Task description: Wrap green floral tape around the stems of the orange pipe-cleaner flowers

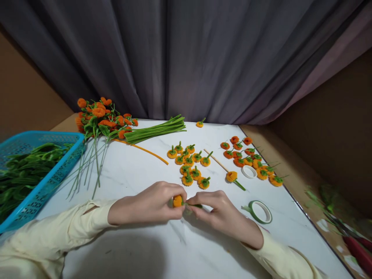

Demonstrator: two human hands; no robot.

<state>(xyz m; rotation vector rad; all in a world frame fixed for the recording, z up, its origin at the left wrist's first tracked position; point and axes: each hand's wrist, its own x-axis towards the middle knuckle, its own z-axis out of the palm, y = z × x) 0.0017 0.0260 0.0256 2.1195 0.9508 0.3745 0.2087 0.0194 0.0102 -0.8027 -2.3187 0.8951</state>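
Note:
My left hand is closed around a small orange pipe-cleaner flower above the front of the white table. Close beside it, my right hand pinches a green pipe-cleaner stem that runs toward the flower's base. The fingertips partly hide where stem and flower meet. Beyond my hands lies a cluster of yellow-orange flower heads with short green stems pointing up. A single orange flower rests by a thin wooden stick to their right.
A blue basket of green leaves stands at the left. Behind it are a bunch of finished orange flowers and green pipe cleaners. Right: darker orange flower heads, a white ring, green tape and red-handled scissors.

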